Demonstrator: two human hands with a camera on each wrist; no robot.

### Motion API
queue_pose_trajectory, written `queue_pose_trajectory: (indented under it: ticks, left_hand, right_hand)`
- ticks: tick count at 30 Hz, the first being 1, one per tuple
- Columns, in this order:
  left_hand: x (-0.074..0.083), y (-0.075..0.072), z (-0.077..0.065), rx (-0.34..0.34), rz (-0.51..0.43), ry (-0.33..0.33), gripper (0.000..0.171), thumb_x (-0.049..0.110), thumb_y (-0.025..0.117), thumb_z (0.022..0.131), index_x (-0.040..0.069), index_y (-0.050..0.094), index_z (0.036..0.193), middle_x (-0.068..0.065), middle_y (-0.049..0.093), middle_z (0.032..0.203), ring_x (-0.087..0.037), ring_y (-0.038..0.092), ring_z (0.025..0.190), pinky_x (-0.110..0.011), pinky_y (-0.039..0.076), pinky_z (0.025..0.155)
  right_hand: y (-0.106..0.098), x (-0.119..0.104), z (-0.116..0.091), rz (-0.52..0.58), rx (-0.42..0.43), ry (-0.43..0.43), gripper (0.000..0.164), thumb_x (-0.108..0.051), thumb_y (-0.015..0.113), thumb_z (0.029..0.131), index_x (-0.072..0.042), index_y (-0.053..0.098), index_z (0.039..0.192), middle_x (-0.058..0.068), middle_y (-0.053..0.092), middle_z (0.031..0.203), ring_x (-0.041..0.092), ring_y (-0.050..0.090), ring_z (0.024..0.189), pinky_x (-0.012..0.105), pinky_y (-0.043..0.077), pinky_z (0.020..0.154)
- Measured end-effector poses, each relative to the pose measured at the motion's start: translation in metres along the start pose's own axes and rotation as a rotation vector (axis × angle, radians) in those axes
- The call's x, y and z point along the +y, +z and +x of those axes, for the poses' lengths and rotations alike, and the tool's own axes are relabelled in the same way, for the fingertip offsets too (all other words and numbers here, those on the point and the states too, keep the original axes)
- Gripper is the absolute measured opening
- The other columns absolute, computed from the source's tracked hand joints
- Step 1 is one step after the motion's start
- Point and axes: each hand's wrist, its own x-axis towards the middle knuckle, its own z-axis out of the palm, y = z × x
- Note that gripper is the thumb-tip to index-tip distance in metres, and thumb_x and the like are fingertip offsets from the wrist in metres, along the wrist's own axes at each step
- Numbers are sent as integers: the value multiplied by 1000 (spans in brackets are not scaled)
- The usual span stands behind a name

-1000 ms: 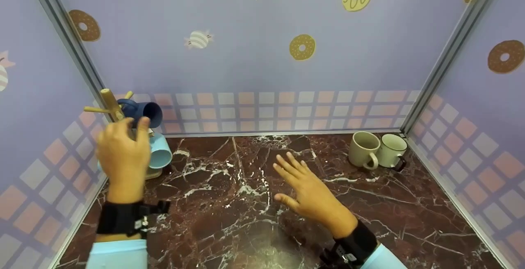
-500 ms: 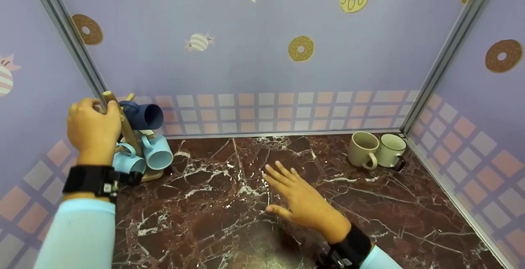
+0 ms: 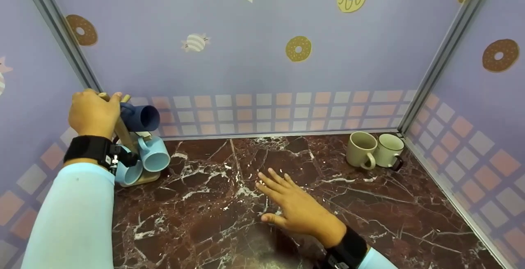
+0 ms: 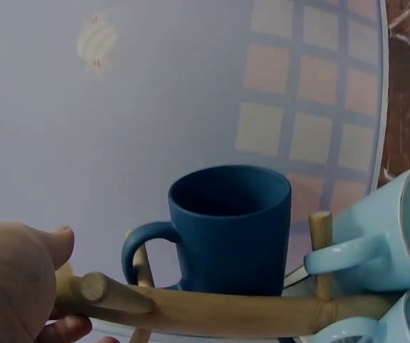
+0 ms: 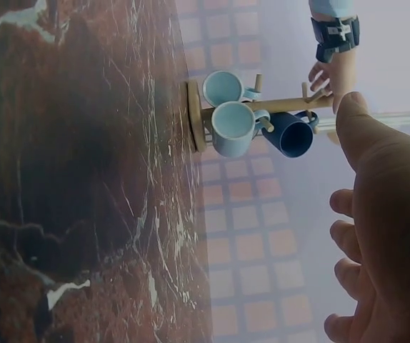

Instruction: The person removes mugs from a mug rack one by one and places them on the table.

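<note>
My left hand (image 3: 93, 112) grips the top of a wooden mug tree (image 3: 123, 131), its thumb and fingers around the post in the left wrist view. Close to that hand, a dark blue mug (image 4: 233, 243) hangs by its handle from an upper peg. Two light blue mugs hang lower: one (image 3: 155, 156) on the right side and another (image 3: 130, 172) at the front, partly hidden behind my wrist camera in the head view. My right hand (image 3: 301, 209) is held over the middle of the table, fingers spread and holding nothing.
At the back right stand a beige mug (image 3: 357, 152) and a pale green mug (image 3: 384, 152) with a dark handle, side by side. The marbled table (image 3: 213, 219) is bounded by patterned purple walls (image 3: 246, 68) at the back and both sides.
From in front of the mug tree, my left hand has moved left, then up and around to the post's top, which it now grips. My right hand has drifted slightly left and nearer.
</note>
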Motion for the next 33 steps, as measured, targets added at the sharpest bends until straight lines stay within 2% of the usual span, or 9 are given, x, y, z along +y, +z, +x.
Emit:
queue_pose_trajectory:
  ticks: [4, 8, 10, 12, 16, 26, 33]
  left_hand:
    - [4, 0, 6, 13, 24, -11, 82, 61, 61, 112, -15, 66, 144, -42, 67, 143, -58, 66, 128, -61, 60, 89]
    - [4, -1, 10, 46, -13, -32, 76, 55, 68, 110, -14, 70, 140, -41, 71, 140, -57, 68, 127, -62, 62, 98]
    - [5, 0, 11, 54, -15, -36, 72, 50, 68, 111, -15, 70, 141, -41, 70, 141, -58, 68, 129, -64, 61, 104]
    - [5, 0, 12, 55, 7, -31, 68, 46, 67, 113, -17, 70, 140, -42, 70, 140, -59, 68, 129, -65, 61, 106]
    - [7, -1, 12, 50, 51, 2, 63, 41, 64, 115, -19, 71, 135, -43, 72, 135, -60, 69, 125, -65, 62, 100]
    - [10, -1, 7, 26, -18, 39, 58, 36, 64, 116, -18, 71, 137, -43, 71, 133, -58, 69, 121, -57, 62, 94]
    - [12, 4, 12, 19, 3, 93, 57, 37, 66, 115, -16, 73, 135, -42, 72, 131, -55, 70, 111, -52, 58, 82]
  right_hand:
    - [0, 2, -2, 10, -12, -11, 89, -78, 42, 110, -27, 24, 182, -7, 8, 191, 31, 8, 180, 66, 17, 143]
    - [-1, 1, -3, 9, -5, -9, 88, -78, 42, 110, -27, 26, 181, -6, 9, 191, 31, 8, 180, 68, 17, 142]
    - [-1, 2, -3, 9, -1, -3, 88, -78, 42, 110, -28, 27, 181, -6, 10, 191, 31, 9, 180, 68, 17, 142]
    - [-1, 2, -3, 9, 1, -2, 88, -78, 42, 110, -28, 27, 181, -6, 9, 191, 30, 8, 180, 68, 16, 142]
    - [-1, 2, -2, 10, 10, -5, 88, -79, 43, 110, -28, 30, 181, -6, 9, 191, 31, 8, 180, 68, 16, 142]
    - [-1, 3, -2, 6, 0, 1, 90, -80, 42, 109, -28, 29, 181, -7, 7, 191, 28, 5, 180, 66, 14, 143]
    - [-2, 3, -2, -4, 16, -2, 89, -79, 44, 109, -28, 32, 180, -5, 11, 191, 31, 10, 180, 69, 17, 142]
